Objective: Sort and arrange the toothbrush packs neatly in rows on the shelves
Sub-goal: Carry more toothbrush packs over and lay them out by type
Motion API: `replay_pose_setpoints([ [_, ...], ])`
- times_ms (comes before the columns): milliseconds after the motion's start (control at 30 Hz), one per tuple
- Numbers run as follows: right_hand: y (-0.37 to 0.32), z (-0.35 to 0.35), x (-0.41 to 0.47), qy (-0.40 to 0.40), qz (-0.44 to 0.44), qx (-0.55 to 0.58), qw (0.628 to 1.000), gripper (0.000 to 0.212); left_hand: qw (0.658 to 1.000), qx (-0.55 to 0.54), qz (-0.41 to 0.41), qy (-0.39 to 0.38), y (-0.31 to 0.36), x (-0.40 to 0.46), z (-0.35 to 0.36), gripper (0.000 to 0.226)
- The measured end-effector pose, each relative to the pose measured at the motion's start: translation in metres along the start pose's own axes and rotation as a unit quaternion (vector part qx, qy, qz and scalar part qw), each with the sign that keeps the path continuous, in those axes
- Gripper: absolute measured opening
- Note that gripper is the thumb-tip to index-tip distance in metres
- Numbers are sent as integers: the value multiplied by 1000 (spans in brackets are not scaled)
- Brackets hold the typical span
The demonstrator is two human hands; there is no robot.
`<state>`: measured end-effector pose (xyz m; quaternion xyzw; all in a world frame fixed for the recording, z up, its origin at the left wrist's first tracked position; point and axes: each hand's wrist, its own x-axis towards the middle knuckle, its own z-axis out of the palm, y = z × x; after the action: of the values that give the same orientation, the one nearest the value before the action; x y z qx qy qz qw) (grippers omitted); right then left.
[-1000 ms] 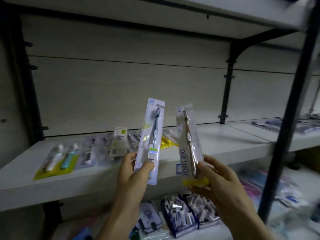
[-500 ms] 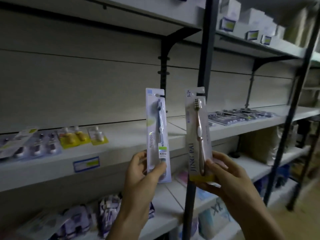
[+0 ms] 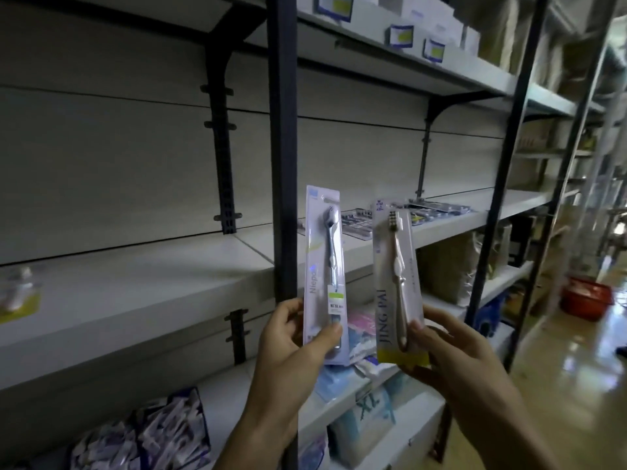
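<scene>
Before the grey shelf, your left hand pinches a slim glossy pack with a silver toothbrush; just beside it, your right hand grips a gold toothbrush pack, both upright.

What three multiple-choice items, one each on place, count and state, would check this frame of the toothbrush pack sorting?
1. Where does the row of dark packs lie?
A. On the middle shelf, behind the held packs
B. On the floor
C. On the top shelf

2. How many toothbrush packs are held up?
A. One
B. Two
C. Four

3. How does the JING PAI pack stand?
A. Flat on a shelf
B. Folded in half
C. Roughly upright, gripped at its lower end

Answers:
1 A: they rest on the middle shelf past the black post.
2 B: the left hand holds the Niepo pack, the right hand the other.
3 C: brush head up, fingers round its bottom.
</scene>
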<state>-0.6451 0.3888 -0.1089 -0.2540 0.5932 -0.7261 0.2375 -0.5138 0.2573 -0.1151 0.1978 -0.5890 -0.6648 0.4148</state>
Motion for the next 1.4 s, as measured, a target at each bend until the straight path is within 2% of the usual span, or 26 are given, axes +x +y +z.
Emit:
replay_pose_setpoints([
  [200, -7, -39, 64, 31, -21, -29, 999, 14, 1000, -19, -10, -9, -27, 58, 51, 28],
  [500, -14, -68, 177, 0, -25, -62, 998, 14, 998, -52, 4, 25, -49, 159, 102, 28],
  [833, -18, -141, 275, -6, -32, -54, 998, 12, 998, -44, 15, 41, -81, 229, 181, 26],
  [1200, -40, -232, 368, -85, -38, -50, 994, 13, 987, -33, 21, 157, -107, 275, 284, 22],
  [1400, -35, -263, 403, -129, -51, -42, 989, 14, 973, -24, 27, 226, -121, 281, 317, 17],
])
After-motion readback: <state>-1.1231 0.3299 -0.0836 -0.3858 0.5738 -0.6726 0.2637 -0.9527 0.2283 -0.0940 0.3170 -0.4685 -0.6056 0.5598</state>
